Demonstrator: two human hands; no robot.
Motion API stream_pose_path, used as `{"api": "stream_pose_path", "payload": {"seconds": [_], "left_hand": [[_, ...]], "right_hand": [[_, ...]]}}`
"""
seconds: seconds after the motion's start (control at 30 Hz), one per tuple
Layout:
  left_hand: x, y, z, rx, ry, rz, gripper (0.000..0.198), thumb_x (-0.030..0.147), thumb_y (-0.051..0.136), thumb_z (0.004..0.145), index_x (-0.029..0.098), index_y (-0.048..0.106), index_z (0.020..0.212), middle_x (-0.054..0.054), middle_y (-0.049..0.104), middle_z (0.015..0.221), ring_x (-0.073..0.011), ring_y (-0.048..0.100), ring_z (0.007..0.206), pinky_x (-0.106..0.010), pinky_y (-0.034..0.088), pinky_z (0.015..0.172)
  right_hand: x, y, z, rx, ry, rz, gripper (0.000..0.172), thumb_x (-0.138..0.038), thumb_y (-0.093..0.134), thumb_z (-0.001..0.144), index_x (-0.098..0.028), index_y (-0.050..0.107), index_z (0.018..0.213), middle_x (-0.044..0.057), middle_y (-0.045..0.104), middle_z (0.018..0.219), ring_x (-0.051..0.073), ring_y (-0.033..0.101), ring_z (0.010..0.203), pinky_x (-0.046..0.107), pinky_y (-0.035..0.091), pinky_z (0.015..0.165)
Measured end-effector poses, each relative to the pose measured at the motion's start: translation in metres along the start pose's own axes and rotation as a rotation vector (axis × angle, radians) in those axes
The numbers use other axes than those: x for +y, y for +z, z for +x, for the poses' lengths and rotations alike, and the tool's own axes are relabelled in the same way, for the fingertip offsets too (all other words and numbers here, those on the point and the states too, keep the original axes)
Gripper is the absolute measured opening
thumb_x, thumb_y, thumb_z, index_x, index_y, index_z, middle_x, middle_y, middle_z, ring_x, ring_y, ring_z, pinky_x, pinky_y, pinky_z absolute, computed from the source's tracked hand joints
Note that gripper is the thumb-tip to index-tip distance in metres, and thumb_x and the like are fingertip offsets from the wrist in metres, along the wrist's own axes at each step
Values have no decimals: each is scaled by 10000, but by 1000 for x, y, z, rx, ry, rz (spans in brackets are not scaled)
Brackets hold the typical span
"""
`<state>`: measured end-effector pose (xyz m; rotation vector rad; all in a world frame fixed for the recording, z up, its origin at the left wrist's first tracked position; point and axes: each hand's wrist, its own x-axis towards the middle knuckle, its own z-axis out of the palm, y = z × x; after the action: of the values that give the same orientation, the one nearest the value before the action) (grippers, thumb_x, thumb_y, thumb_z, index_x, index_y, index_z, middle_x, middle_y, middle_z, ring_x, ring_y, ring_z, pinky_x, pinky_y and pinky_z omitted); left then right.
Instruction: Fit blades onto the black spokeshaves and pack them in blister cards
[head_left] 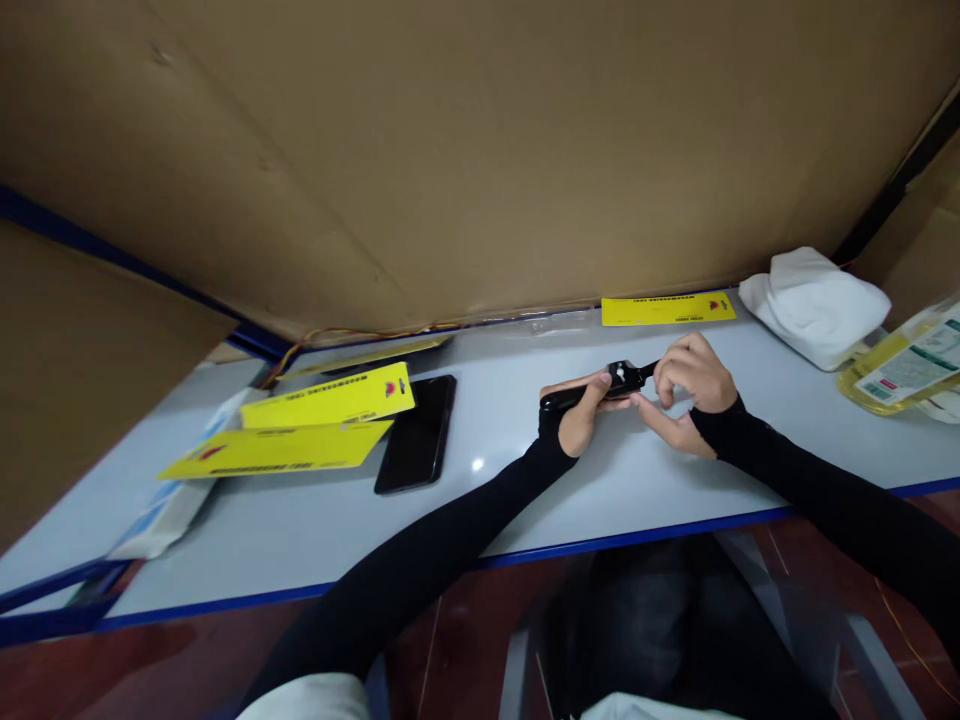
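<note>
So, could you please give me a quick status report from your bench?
Left hand gripping black spokeshave; right hand at its other end, hold unclear. Smartphone left of the hands, yellow woodworking-tool card beyond them.

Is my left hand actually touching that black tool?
Touching. The head view shows the left hand gripping the black tool, its thumb laid over it and the fingers beneath.

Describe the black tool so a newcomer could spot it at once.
Start at the pale table with its blue edge and follow both black sleeves forward. The left hand holds the tool by its handle; the right hand is at its other end. Unlike the flat black phone by the yellow cards, it is narrow and held.
</note>
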<state>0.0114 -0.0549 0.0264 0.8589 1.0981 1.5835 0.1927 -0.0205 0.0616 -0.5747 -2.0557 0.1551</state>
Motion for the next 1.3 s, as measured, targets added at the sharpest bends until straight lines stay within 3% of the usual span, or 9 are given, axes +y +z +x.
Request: {"api": "stream_pose_path", "payload": {"seconds": [0.17,0.37,0.53,0.63,0.77,0.83,0.93,1.13,1.3], "left_hand": [[2,1,-1,-18,-4,6,495,543,924,699,95,857,897,-166,821,858,-345,817,757,-446,716,701],[2,1,-2,-19,4,25,484,559,916,707,104,858,858,-161,822,857,-324,812,708,-422,714,658],[2,-1,-1,-37,6,56,504,574,889,742,99,860,908,-162,823,868,-331,818,750,-416,712,683],[1,-2,-1,-44,-1,63,493,573,883,750,101,860,892,-162,823,871,-334,819,758,-406,708,662],[0,-3,-1,-35,-11,54,459,547,874,777,104,862,895,-156,824,862,-322,820,763,-390,709,674],[-1,-4,-1,-31,-7,56,469,554,874,776,101,861,896,-156,823,854,-318,819,751,-393,711,691],[-1,-4,-1,-40,2,69,485,578,869,770,106,860,884,-151,824,855,-318,817,736,-404,711,701],[1,0,-4,-42,3,36,470,547,908,736,120,865,926,-151,827,890,-333,818,746,-452,715,724],[1,0,-1,-60,2,5,496,552,908,735,110,859,953,-169,827,922,-336,822,799,-440,715,725]], "right_hand": [[-1,0,0,-73,21,-100,467,-256,725,831,-183,674,1290,100,689,1009,282,573,944,482,513,866],[2,0,-1,11,9,-44,269,-153,761,768,-226,538,637,53,621,756,243,532,827,403,482,748],[-1,1,1,-40,10,-45,330,-216,731,808,-174,716,1135,108,661,969,278,573,909,466,524,809],[-2,1,2,-20,-31,-21,54,-198,734,812,-207,680,812,81,655,842,252,541,844,414,499,743],[0,0,0,-11,1,0,323,-161,754,799,-232,491,625,35,607,689,220,523,766,376,466,705],[1,1,0,-40,43,-31,94,-199,742,816,-213,664,867,63,664,828,247,566,834,419,504,773],[0,3,0,-78,28,-67,406,-221,701,844,-171,684,1246,107,681,985,277,572,923,479,526,848],[-1,0,-1,7,-3,-29,270,-150,745,787,-229,551,616,50,597,706,248,529,816,403,481,725],[9,0,-1,-74,14,-44,373,-171,658,925,-210,718,1291,88,676,990,250,578,923,435,530,825]]}}
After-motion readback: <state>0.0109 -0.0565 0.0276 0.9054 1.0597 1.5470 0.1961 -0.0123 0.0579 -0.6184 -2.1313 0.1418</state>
